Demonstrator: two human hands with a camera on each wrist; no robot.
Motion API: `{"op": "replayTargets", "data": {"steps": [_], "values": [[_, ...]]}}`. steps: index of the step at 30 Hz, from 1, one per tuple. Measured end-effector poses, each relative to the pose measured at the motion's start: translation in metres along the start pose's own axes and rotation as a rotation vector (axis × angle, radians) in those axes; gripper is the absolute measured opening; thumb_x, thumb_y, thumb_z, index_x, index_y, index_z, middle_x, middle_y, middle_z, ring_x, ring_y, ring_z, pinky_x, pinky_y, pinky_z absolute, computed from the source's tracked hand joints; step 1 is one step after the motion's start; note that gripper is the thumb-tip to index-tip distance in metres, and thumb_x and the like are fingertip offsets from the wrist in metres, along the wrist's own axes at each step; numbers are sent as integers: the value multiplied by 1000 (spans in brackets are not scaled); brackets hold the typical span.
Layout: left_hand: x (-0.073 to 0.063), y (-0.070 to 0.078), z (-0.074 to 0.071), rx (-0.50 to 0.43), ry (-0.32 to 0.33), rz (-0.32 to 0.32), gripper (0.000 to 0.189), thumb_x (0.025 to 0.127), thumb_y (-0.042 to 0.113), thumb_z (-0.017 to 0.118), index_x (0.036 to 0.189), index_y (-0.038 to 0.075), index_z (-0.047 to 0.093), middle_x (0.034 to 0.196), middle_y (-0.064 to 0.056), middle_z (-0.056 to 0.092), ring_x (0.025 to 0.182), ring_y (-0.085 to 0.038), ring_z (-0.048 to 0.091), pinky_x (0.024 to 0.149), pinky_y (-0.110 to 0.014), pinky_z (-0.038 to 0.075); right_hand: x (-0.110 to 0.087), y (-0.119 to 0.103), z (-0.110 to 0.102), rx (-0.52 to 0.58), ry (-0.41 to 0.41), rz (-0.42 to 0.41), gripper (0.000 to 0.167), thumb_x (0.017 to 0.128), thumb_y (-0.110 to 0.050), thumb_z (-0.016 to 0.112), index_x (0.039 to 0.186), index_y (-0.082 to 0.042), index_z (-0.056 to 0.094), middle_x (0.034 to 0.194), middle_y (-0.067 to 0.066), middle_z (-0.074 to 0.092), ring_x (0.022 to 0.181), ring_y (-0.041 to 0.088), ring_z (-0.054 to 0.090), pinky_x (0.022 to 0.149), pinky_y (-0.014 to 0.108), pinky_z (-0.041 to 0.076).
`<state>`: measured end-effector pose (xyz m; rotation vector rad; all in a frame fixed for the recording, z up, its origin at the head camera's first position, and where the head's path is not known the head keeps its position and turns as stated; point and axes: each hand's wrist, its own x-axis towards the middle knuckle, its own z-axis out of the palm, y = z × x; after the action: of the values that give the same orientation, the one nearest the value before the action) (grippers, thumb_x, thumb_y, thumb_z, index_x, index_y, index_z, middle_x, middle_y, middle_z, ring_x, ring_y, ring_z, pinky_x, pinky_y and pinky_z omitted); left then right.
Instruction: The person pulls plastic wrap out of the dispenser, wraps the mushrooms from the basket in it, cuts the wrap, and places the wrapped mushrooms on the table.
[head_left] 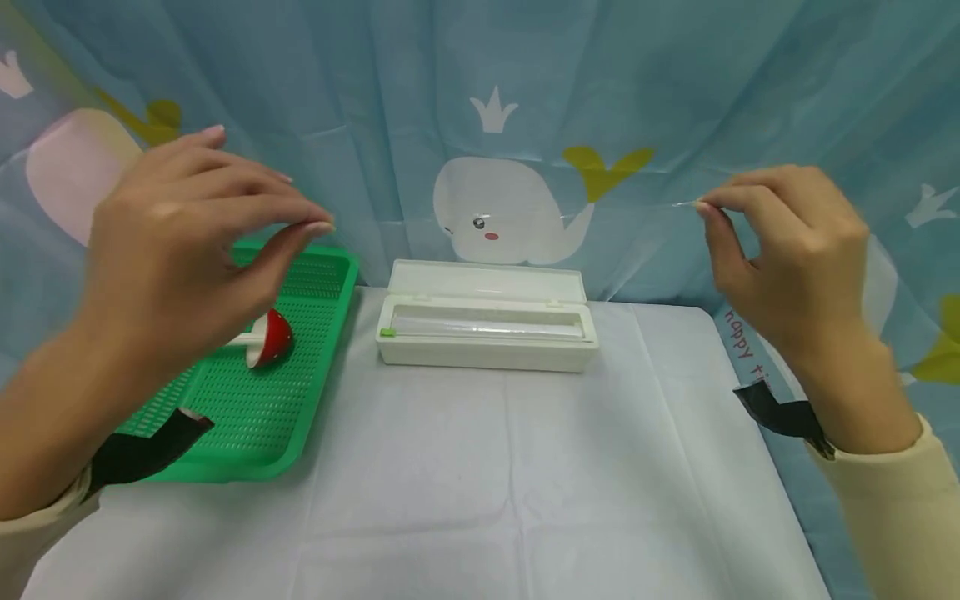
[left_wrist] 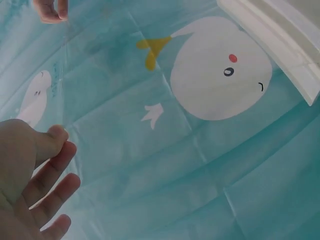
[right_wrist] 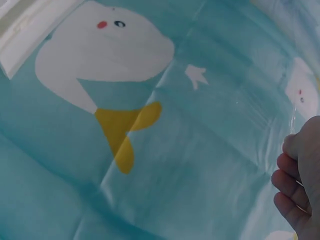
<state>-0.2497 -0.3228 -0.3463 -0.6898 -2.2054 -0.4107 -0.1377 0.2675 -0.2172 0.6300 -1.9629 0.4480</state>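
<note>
A sheet of clear plastic wrap point(head_left: 682, 203) stretches between the two raised hands, its edges only faintly visible. My left hand point(head_left: 198, 221) pinches one corner between thumb and forefinger, the other fingers extended. At the opposite corner, my right hand point(head_left: 791, 250) grips the film with thumb and forefinger. Glints and creases on the wrap point(right_wrist: 255, 112) appear beside the right hand in the right wrist view. Below, on the white cloth, lies a white wrap dispenser point(head_left: 487, 352) with its lid point(head_left: 487, 279) raised. Inside is a clear roll point(head_left: 487, 325), and a green slider point(head_left: 387, 332) sits at the left end.
A green plastic basket point(head_left: 300, 450) stands at the left, partly behind the left forearm. It contains a red and white ladle point(head_left: 276, 337). The white-covered table point(head_left: 465, 467) ends at a blue curtain point(head_left: 360, 83) printed with whales, behind and at the right.
</note>
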Motion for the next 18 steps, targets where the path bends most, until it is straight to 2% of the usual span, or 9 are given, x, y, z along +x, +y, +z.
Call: {"op": "replayTargets", "data": {"steps": [1, 4, 5, 7, 8, 10, 12, 15, 18], "values": [[-8, 10, -6, -15, -29, 12, 45, 64, 62, 97, 104, 50, 81, 114, 17, 80, 129, -18, 69, 137, -49, 17, -5, -4, -1, 2, 19, -8, 17, 95, -7, 75, 90, 8, 76, 92, 28, 74, 88, 51, 66, 88, 54, 56], [-27, 44, -21, -63, -40, 72, 49, 67, 50, 100, 111, 44, 82, 117, 13, 81, 131, -20, 68, 135, -52, 21, -24, -14, -3, 36, 81, -35, 14, 91, -4, 76, 87, 9, 75, 88, 29, 72, 82, 51, 63, 78, 56, 52], [-30, 60, -29, -89, -37, 89, 47, 70, 48, 99, 113, 42, 82, 118, 12, 80, 132, -20, 68, 135, -53, 22, -31, -18, -3, 55, 102, -43, 13, 91, -3, 76, 86, 10, 74, 86, 28, 72, 79, 51, 62, 76, 56, 50], [-31, 101, -50, -118, -36, 108, 45, 74, 37, 98, 116, 37, 82, 117, 8, 81, 128, -23, 70, 132, -55, 27, -43, -23, -5, 85, 137, -66, 16, 92, -5, 76, 84, 10, 74, 84, 28, 71, 76, 50, 61, 79, 49, 52], [-29, 123, -61, -148, -8, 122, 42, 75, 31, 96, 115, 34, 83, 114, 7, 82, 123, -23, 72, 130, -56, 31, -49, -26, -6, 101, 152, -78, 19, 93, -7, 75, 83, 10, 73, 82, 27, 70, 75, 50, 60, 82, 45, 54], [-25, 166, -82, -204, 5, 129, 34, 80, 24, 92, 113, 27, 84, 108, 1, 83, 115, -25, 73, 127, -57, 36, -60, -31, -9, 126, 180, -100, 26, 96, -11, 74, 81, 9, 73, 80, 25, 70, 73, 48, 59, 88, 36, 55], [-25, 195, -94, -235, 25, 163, 27, 86, 19, 87, 113, 23, 85, 105, -1, 82, 109, -25, 74, 123, -58, 41, -72, -36, -12, 142, 201, -121, 31, 98, -16, 73, 79, 8, 73, 78, 24, 71, 72, 47, 60, 96, 28, 56], [-35, 215, -100, -269, 26, 200, 18, 96, 25, 78, 111, 20, 85, 105, -2, 82, 106, -22, 73, 122, -57, 43, -89, -45, -20, 160, 218, -144, 36, 100, -20, 71, 77, 7, 73, 75, 22, 71, 69, 43, 60, 98, 26, 57], [-49, 225, -104, -284, -4, 214, 21, 103, 33, 70, 112, 20, 84, 107, 0, 82, 107, -20, 72, 123, -53, 42, -104, -56, -26, 180, 229, -161, 37, 100, -20, 72, 74, 7, 73, 71, 21, 70, 66, 40, 60, 99, 26, 58]]}}
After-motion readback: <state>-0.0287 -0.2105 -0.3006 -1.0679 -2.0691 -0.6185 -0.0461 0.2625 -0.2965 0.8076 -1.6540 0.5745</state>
